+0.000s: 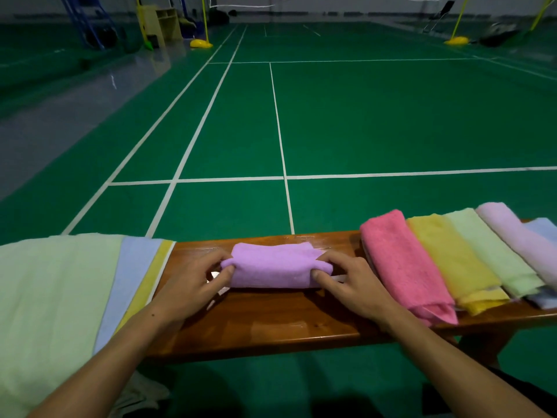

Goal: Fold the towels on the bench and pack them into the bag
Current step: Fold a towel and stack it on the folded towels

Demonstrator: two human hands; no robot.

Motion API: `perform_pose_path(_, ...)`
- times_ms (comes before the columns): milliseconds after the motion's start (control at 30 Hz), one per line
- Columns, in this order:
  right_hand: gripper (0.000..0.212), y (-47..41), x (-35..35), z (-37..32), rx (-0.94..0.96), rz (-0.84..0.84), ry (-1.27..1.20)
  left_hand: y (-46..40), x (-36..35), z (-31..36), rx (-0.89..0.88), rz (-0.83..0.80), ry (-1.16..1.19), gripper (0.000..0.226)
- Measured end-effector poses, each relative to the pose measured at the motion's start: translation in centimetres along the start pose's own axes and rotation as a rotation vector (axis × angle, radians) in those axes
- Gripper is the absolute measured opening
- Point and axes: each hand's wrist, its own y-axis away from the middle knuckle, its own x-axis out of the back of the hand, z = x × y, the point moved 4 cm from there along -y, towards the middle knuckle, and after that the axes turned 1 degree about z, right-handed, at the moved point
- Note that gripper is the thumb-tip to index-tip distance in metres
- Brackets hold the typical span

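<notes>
A purple towel [275,265] lies folded into a short bundle on the middle of the wooden bench [271,321]. My left hand [196,280] pinches its left end between thumb and fingers. My right hand [352,282] pinches its right end the same way. To the right, folded towels lie side by side across the bench: pink [401,260], yellow [452,260], light green [494,251], pale lilac [518,236] and light blue [545,229]. On the left end, unfolded towels are stacked flat: light green [51,297] on top, blue [132,276] and yellow [150,279] edges showing beneath. No bag is in view.
The bench stands on a green sports court with white lines [283,164]. A bench leg [494,342] shows at the lower right. Yellow net-post bases [201,43] and equipment stand far off at the back. A pale cloth [141,396] lies on the floor below the left stack.
</notes>
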Motion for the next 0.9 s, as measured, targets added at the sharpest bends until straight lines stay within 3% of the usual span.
perform_pose_path(233, 0.025, -0.1, -0.7, 0.8, -0.156, 0.048, -0.109, 0.0, -0.1, 0.1, 0.127, -0.02, 0.117, 0.031)
perform_pose_path(367, 0.035, -0.4, -1.6, 1.5, -0.276, 0.075, -0.115, -0.2, -1.1, -0.5, 0.253, -0.038, 0.042, 0.025)
perform_pose_path(433, 0.029, -0.7, -1.7, 1.6, -0.35, 0.108, -0.027, -0.4, -1.7, -1.2, 0.281, -0.099, -0.127, 0.024)
perform_pose_path(533, 0.03, -0.8, -1.5, 0.8, -0.409, 0.101, 0.354, -0.7, -0.8, -2.0, 0.3, -0.086, -0.236, 0.018)
perform_pose_path(600, 0.031, -0.8, -1.1, 0.1, -0.373, 0.14, 0.533, -0.8, 0.2, -1.5, 0.24, 0.031, -0.268, 0.019)
perform_pose_path(700, 0.038, -1.0, -1.8, -1.7, -0.077, 0.209, 0.645, -0.7, -0.6, 0.4, 0.05, 0.132, -0.306, 0.035)
perform_pose_path(800, 0.051, -0.6, -5.0, -3.7, 0.172, 0.007, 0.561, -0.5, -3.7, 1.8, -0.077, -0.043, -0.371, 0.05)
perform_pose_path(900, 0.067, 0.6, -7.7, -3.2, 0.114, -0.245, 0.624, -0.1, -5.3, 1.1, -0.045, -0.208, -0.401, 0.059)
